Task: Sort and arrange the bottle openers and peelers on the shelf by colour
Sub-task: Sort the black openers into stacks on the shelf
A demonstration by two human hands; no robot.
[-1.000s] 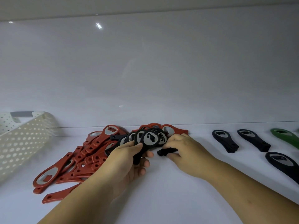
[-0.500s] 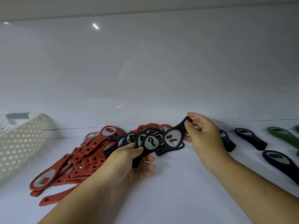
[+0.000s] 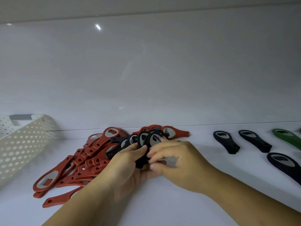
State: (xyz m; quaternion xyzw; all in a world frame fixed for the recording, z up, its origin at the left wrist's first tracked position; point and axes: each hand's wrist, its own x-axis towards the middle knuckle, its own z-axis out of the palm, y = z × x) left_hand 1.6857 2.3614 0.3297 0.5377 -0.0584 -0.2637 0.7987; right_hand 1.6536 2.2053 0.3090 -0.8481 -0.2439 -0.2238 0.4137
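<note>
A heap of several red bottle openers (image 3: 78, 162) lies on the white shelf (image 3: 187, 207) left of centre. My left hand (image 3: 128, 162) grips a fanned bunch of black bottle openers (image 3: 146, 139) by their handles. My right hand (image 3: 177, 162) meets it from the right, its fingers curled onto the same bunch at the handles. Three black openers (image 3: 226, 141) lie apart on the right, and a green opener (image 3: 286, 137) lies at the far right edge.
A white perforated basket (image 3: 21, 144) stands at the far left. The glossy white back wall (image 3: 146, 70) rises right behind the heap. Bare shelf surface shows in front of my arms and between the heap and the black openers.
My right hand held one black opener up to the right half a second ago. It has come back to the left and now sits on the bunch in my left hand.
</note>
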